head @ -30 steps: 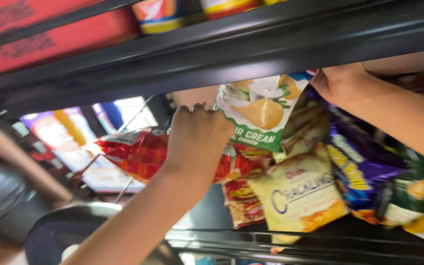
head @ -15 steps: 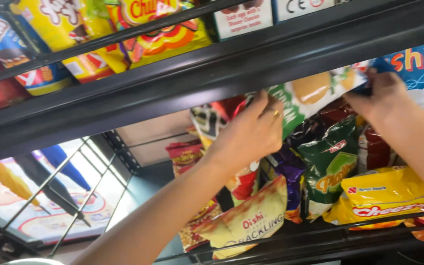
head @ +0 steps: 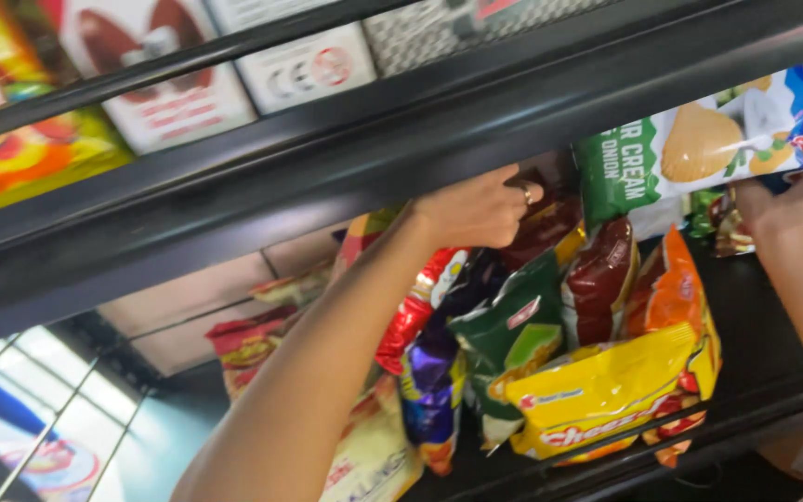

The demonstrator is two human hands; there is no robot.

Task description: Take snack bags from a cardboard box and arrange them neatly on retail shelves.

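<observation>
Green-white chip bag (head: 690, 153), two hands.

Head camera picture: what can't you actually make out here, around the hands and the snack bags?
- Left hand: its fingertips curl in under the black shelf edge; what they grip is hidden.
- Right hand: cut off by the right edge; its fingers lie behind the green-and-white chip bag, so its grip is unclear.
- Yellow bag: its lower part is hidden by the shelf rail.
- Pale bag: cut off at the bottom, partly behind the forearm.
- Boxes on the upper shelf: blurred, cut off at the top.
</observation>
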